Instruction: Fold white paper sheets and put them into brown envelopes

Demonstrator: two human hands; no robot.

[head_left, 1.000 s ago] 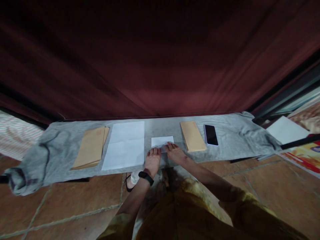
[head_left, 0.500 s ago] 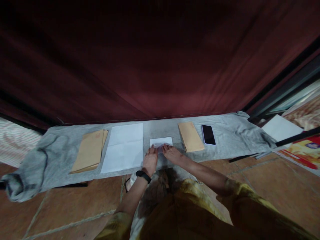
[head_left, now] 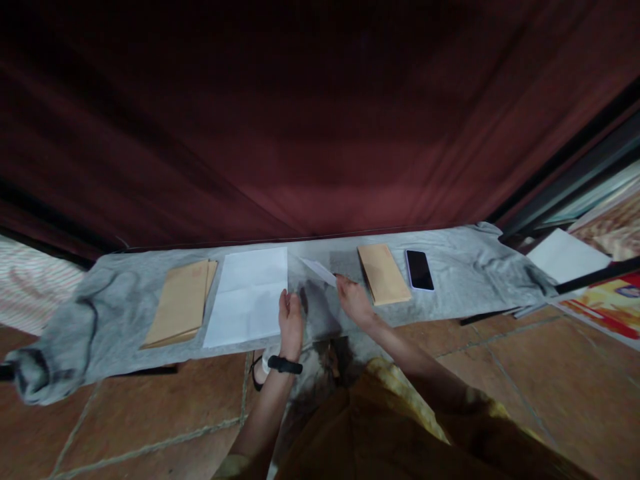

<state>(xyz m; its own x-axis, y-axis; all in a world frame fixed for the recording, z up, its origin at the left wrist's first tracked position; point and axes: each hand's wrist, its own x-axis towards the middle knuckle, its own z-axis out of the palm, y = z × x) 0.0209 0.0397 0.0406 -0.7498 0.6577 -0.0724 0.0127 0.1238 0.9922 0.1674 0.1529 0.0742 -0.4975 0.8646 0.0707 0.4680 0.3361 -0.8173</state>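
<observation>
My right hand (head_left: 353, 300) pinches a small folded white paper (head_left: 319, 270) and holds it tilted above the grey cloth (head_left: 125, 293), where it casts a shadow. My left hand (head_left: 291, 322), with a black band on the wrist, hovers edge-on just left of that shadow; its fingers are loosely apart and hold nothing. A stack of white sheets (head_left: 249, 295) lies right beside the left hand. One brown envelope (head_left: 383, 273) lies to the right of my right hand.
A pile of brown envelopes (head_left: 182, 303) lies at the left of the cloth. A black phone (head_left: 419, 269) rests right of the single envelope. A dark red curtain (head_left: 320, 133) hangs behind. White paper (head_left: 565, 257) and a coloured print (head_left: 607, 300) lie at far right.
Both hands were pressing the folded paper flat on the cloth. Now my right hand has lifted it off the cloth and my left hand has come away, turned on edge.
</observation>
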